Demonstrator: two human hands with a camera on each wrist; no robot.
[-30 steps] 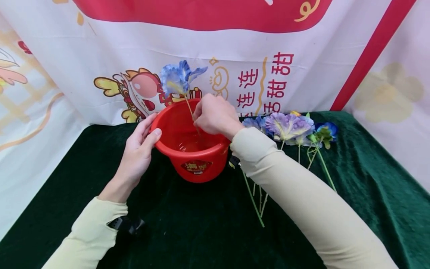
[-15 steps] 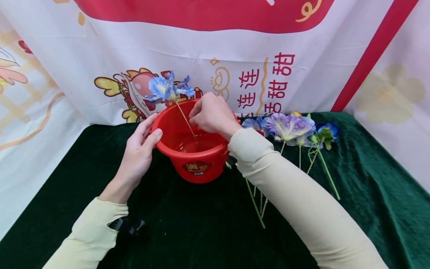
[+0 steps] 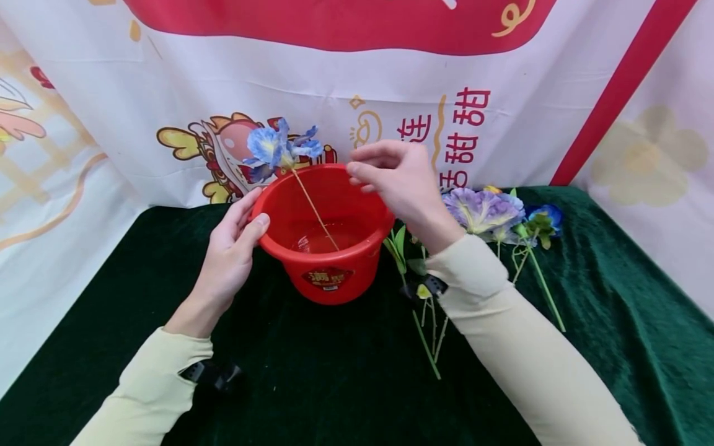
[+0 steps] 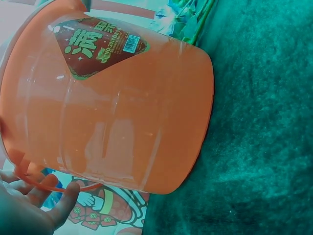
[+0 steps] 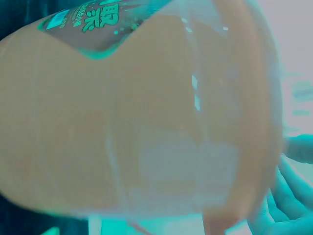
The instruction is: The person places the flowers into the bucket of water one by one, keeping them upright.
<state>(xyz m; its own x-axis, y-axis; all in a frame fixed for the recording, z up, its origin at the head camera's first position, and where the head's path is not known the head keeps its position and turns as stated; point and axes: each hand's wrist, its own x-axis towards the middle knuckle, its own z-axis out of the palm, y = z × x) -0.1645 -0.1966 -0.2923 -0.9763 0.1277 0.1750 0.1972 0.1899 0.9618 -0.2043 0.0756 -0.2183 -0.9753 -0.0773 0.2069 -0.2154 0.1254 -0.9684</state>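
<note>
A red plastic bucket (image 3: 357, 275) with a dark label stands upright on the dark green cloth. One blue artificial flower (image 3: 281, 148) leans inside it, its thin stem reaching the bottom and its bloom above the left rim. My left hand (image 3: 225, 260) holds the bucket's left side at the rim; in the left wrist view its fingers curl by the bucket's thin handle (image 4: 54, 188). Above the right rim hangs my right hand (image 3: 404, 183), fingers loosely bent and nothing between them. It shows at the edge of the right wrist view, beside the blurred bucket (image 5: 122, 117).
Several artificial flowers (image 3: 482, 207), purple and blue, lie on the cloth to the right, their green stems (image 3: 549, 291) pointing toward me. Part of them is behind the right arm. A printed white backdrop (image 3: 268, 68) rises right behind the bucket.
My right hand has let go of the blue flower and moved up and right, out of the bucket. The flower has tipped left and leans there. The left hand keeps its place.
</note>
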